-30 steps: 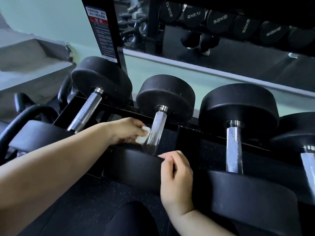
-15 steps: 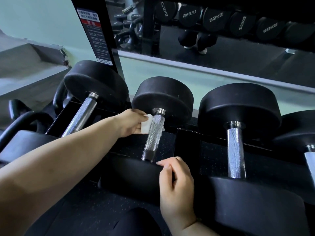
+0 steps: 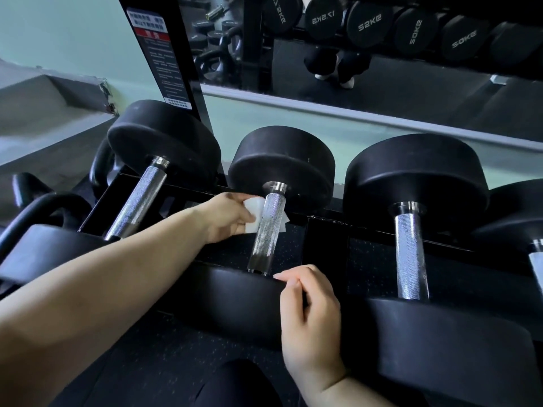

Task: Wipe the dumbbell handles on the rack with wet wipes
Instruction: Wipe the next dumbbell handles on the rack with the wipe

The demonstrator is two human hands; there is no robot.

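Left hand (image 3: 226, 218) fingers clamp the wipe (image 3: 255, 214) around the middle handle (image 3: 267, 230), likely for all-round contact; right hand (image 3: 311, 312) fingers curl over its near weight (image 3: 235, 304), apparently steadying it.

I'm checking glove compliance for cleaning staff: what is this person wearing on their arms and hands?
Nothing that shows. The left hand and right hand are ungloved, with no rings, watch or bracelet visible; both forearms are bare, no sleeve in view.
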